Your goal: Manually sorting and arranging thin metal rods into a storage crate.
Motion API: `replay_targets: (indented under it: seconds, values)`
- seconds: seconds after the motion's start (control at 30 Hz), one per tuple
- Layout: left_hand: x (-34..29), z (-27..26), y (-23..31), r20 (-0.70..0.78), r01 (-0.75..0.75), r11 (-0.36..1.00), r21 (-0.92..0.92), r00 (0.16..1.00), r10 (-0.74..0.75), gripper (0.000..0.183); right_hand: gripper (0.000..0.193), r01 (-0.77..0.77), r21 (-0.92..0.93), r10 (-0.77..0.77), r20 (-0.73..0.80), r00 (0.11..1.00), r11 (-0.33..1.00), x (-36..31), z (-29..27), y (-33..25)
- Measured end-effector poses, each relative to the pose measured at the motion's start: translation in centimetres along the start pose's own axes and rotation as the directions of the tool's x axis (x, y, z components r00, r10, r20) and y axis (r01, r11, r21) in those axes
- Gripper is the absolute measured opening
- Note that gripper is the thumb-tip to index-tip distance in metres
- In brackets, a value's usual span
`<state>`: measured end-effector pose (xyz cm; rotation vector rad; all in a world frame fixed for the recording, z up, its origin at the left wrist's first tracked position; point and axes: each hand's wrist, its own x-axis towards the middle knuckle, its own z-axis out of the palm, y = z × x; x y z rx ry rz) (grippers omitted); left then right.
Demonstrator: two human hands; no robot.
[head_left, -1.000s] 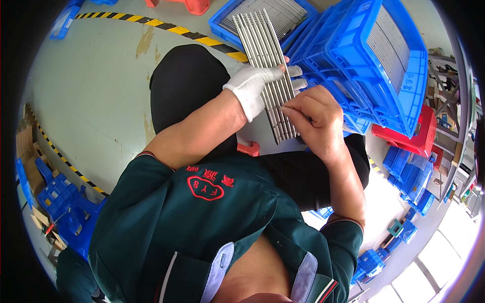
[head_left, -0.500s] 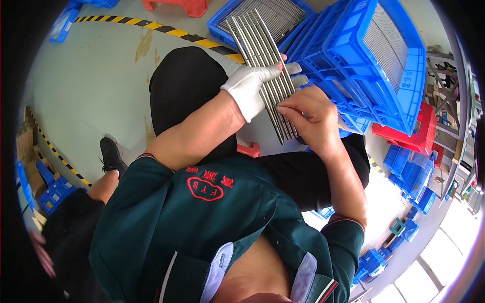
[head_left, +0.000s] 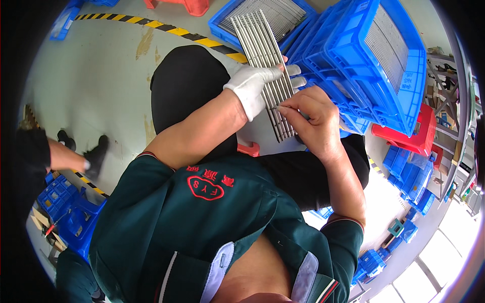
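Note:
Several thin metal rods point(head_left: 256, 44) lie side by side in a flat row, slanting up and to the left above my lap. My left hand point(head_left: 251, 87), in a white glove with bare fingertips showing, is closed round the row at its middle. Bare, my right hand point(head_left: 314, 117) pinches at the lower part of the rods with thumb and forefinger, touching the row's right side. The rods' lower ends stick out below my hands, nearly level with each other. What lies under the rods in my left palm is hidden.
A blue crate point(head_left: 221, 25) full of similar rods lies beyond my hands. Stacked blue crates point(head_left: 348, 65) stand at right, the top one holding rods. A red stool point(head_left: 404, 135) is beside them. Yellow-black floor tape point(head_left: 177, 31) curves past. At left, another person's leg point(head_left: 68, 155) shows.
The rods' ends have come closer to level, and the row has tilted slightly. My hands have barely moved. At left, the other person has walked further away, uncovering a blue stool.

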<state>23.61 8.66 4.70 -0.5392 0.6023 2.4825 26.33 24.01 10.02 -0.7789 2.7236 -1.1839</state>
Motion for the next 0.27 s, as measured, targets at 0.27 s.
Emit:
replay_targets:
  seconds: [0.27]
  values:
    - [0.69, -0.45, -0.19, -0.01, 0.006, 0.999, -0.033, 1.0, -0.006, 0.032, 0.009, 0.192, -0.134, -0.2, -0.043, 0.979, 0.972, 0.04, 0.29, 0.04]
